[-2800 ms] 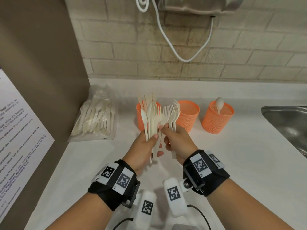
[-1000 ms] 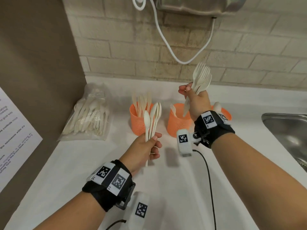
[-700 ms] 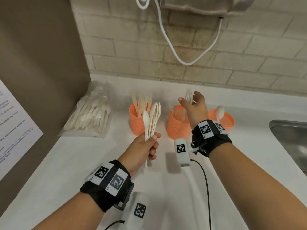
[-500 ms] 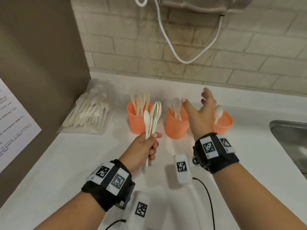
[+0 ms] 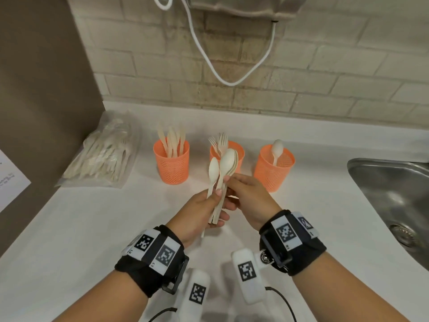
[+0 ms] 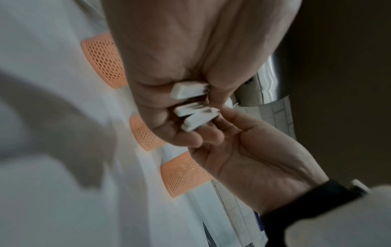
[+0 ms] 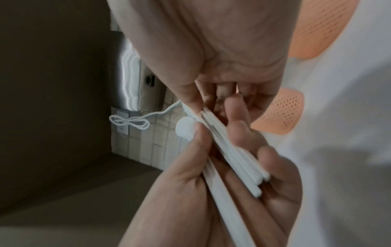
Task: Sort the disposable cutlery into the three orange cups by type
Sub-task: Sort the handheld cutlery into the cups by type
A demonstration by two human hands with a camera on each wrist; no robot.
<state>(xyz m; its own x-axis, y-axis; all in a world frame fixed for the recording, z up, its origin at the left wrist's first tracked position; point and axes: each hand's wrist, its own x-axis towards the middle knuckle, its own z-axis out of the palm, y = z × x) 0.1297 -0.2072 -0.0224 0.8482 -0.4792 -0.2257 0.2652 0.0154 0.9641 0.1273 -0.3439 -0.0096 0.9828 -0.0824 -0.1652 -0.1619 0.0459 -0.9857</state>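
Now forks [image 5: 220,142] sat dropped in the middle cup [image 5: 239,152] beyond my grip; my emptied right hand [image 5: 247,197] returned, pinching the spoons [image 5: 224,166] my left hand [image 5: 202,206] clutched. Spoon cup [image 5: 274,170] next, probably.

Materials and finishes: matt plastics, brushed metal, rough brick.

Spoons [image 5: 224,162] are matt cream plastic; the three cups [image 5: 173,162] are orange perforated plastic mesh. The table [image 5: 92,217] is smooth, matt white. The bag [image 5: 102,151] is clear, crinkled film. The sink [image 5: 394,194] is brushed, glossy metal. The wall [image 5: 301,73] is rough beige brick. The wrist straps [image 5: 148,263] are black cloth.
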